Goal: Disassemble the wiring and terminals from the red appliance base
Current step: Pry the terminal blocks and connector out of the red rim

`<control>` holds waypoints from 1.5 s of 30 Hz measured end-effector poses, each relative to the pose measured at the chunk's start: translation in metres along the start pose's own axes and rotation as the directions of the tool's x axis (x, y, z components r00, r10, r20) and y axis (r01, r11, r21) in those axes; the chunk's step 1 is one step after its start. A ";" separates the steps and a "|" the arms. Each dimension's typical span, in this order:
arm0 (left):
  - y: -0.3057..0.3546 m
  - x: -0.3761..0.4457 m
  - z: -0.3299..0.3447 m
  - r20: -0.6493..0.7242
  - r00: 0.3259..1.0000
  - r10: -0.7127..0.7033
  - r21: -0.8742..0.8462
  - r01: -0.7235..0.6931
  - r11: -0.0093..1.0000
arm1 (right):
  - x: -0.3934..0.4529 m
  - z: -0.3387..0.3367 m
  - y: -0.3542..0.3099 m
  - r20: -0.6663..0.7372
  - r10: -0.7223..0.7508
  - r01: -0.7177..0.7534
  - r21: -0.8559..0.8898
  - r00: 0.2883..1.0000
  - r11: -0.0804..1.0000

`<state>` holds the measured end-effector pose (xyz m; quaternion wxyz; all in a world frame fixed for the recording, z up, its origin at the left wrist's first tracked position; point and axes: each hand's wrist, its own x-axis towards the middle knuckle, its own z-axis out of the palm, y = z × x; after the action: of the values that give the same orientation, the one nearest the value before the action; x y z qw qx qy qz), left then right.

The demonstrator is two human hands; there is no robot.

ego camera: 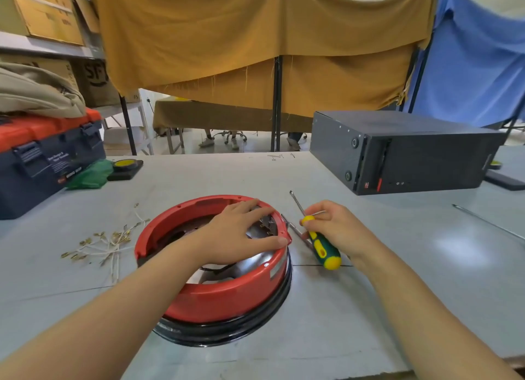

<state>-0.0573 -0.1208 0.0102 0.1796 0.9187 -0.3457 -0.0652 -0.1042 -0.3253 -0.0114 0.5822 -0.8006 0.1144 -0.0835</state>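
Red appliance base [227,294] is seen upside down near the front middle of the grey table [369,308], its open underside facing up and its black rim [255,320] resting on the tabletop. Being round, it shows no clear long axis; a notch in its red wall points toward the far right, where terminals [267,223] are seen inside on the shiny metal plate. The left hand [238,237] is laid over that far-right part of the ring, fingers spread and fairly straight, the thumb pressed against the outer wall. The right hand [338,226] is held just beside the base, its fingers curled around a green and yellow screwdriver [322,246], whose long axis runs from near right to far left, the handle end toward the person. A thin metal rod [297,203] is seen projecting from behind this hand toward the far left. Loose white wires with brass terminals [105,244] are spread on the table to the left of the base, apart from it. A black computer case [403,152] lies at far right, a toolbox [42,158] at far left.
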 end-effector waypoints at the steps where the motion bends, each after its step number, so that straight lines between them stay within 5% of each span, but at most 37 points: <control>1: 0.000 0.000 0.000 -0.001 1.000 0.000 -0.003 0.000 1.000 | 0.001 0.001 0.003 -0.012 -0.033 0.031 -0.150 0.999 0.988; 5: 0.000 0.000 0.001 0.000 1.000 -0.001 -0.012 0.001 1.000 | 0.001 0.008 0.012 0.039 -0.154 0.153 -0.485 0.987 0.861; 12: -0.002 0.001 0.002 -0.012 1.000 0.008 0.002 -0.008 1.000 | -0.002 0.024 0.020 0.008 -0.257 0.188 -0.702 0.966 0.687; 17: -0.001 0.001 0.003 -0.040 0.999 0.019 0.012 -0.019 1.000 | 0.000 0.024 0.023 -0.028 -0.249 0.159 -0.700 0.968 0.696; 23: -0.002 -0.002 -0.005 -0.228 0.962 0.150 0.031 -0.147 0.989 | -0.003 0.022 0.013 -0.049 -0.324 0.220 -0.638 0.945 0.738; 29: -0.028 -0.031 -0.027 -0.290 0.955 0.054 -0.118 -0.092 0.989 | -0.016 0.022 -0.014 -0.061 -0.434 0.364 -0.449 0.899 0.816; 33: -0.055 -0.061 -0.031 -0.360 0.933 -0.015 -0.178 -0.053 0.983 | -0.024 0.037 -0.024 -0.022 -0.426 0.366 -0.475 0.904 0.801; 39: -0.087 -0.093 -0.027 -0.407 0.905 -0.125 -0.373 -0.040 0.927 | -0.036 0.074 -0.048 0.231 -0.452 0.506 -0.443 0.862 0.739; 45: -0.110 -0.120 -0.036 -0.160 0.986 -0.038 -0.475 -0.043 0.879 | -0.057 0.117 -0.065 0.542 -0.308 0.570 -0.422 0.782 0.705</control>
<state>-0.0715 0.0453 0.0023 0.4279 0.8481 -0.3041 -0.0720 -0.1218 -0.1834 0.0149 0.2899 -0.9363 -0.1979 -0.0060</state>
